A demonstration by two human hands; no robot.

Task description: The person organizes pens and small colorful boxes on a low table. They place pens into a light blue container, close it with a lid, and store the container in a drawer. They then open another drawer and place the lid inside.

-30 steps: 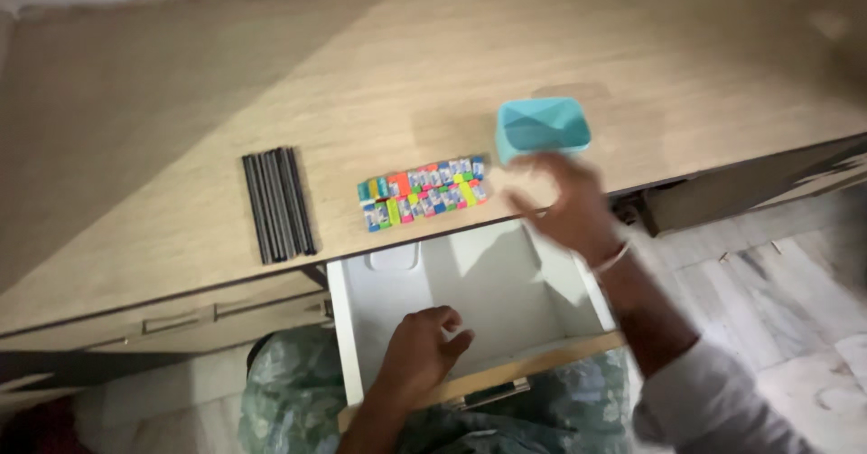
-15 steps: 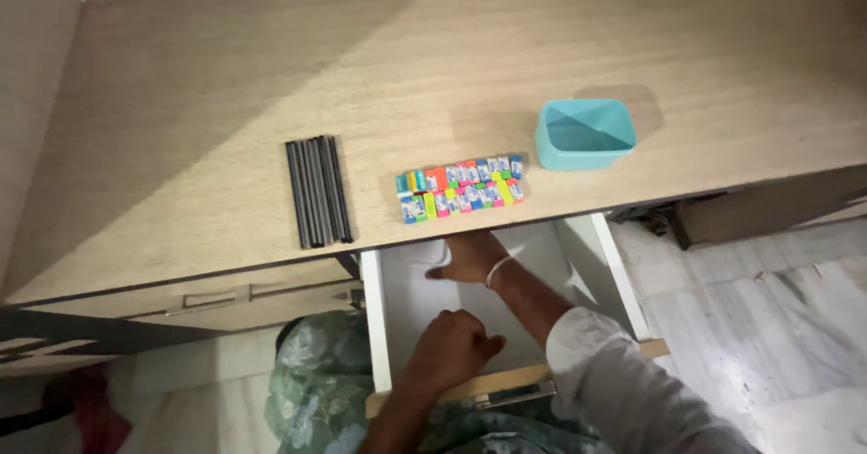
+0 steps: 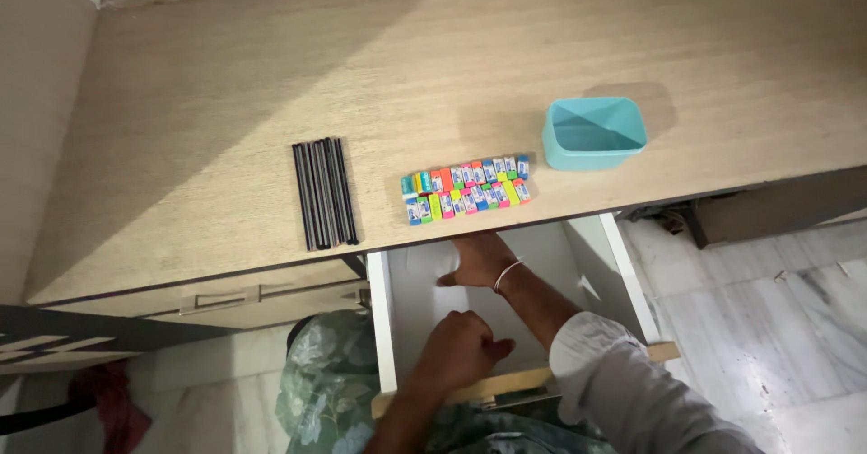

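My right hand [image 3: 479, 257] reaches deep into the open white drawer [image 3: 405, 309] under the wooden desk [image 3: 452, 56]. Its fingertips are hidden beneath the desk edge, so I cannot see whether it holds anything. A thin bangle circles that wrist. My left hand [image 3: 459, 350] hovers just inside the drawer's wooden front panel [image 3: 515, 383], fingers curled with nothing visible in them. On the desk above the drawer lie two rows of small colourful erasers [image 3: 465, 186], a turquoise plastic tub [image 3: 593, 132] to their right, and a bundle of black pencils [image 3: 323, 193] to their left.
A shut drawer with a metal handle [image 3: 221, 300] sits left of the open one. Green patterned fabric on my lap [image 3: 330, 382] lies below the drawer. Pale marble floor [image 3: 768, 309] stretches to the right. A wall panel [image 3: 36, 102] borders the desk's left side.
A second ago my right hand was above the desk edge near the turquoise tub; it has dropped into the drawer and reached to its back. My left hand has curled tighter.
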